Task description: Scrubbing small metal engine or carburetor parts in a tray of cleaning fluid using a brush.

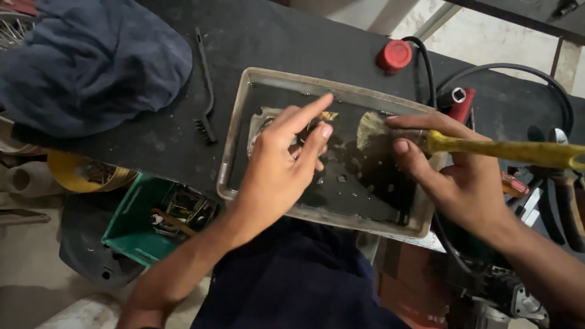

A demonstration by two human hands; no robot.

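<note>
A metal tray (pixel 234 146) with dark liquid sits at the front edge of a black workbench (pixel 268 36). My left hand (pixel 280 167) reaches into the tray, its fingertips pinching a small metal part (pixel 261 125) lying in the liquid. My right hand (pixel 454 176) grips a paintbrush by its yellow handle (pixel 518 152). The pale bristles (pixel 368 129) rest in the liquid just to the right of my left fingertips.
A dark blue cloth (pixel 91 61) lies at the bench's left end, with a thin black wire brush (pixel 206 91) beside it. A red cap (pixel 395 55), black hoses (pixel 426 67) and pliers (pixel 560 195) crowd the right side. Below the bench stands a green crate (pixel 131 225) of parts.
</note>
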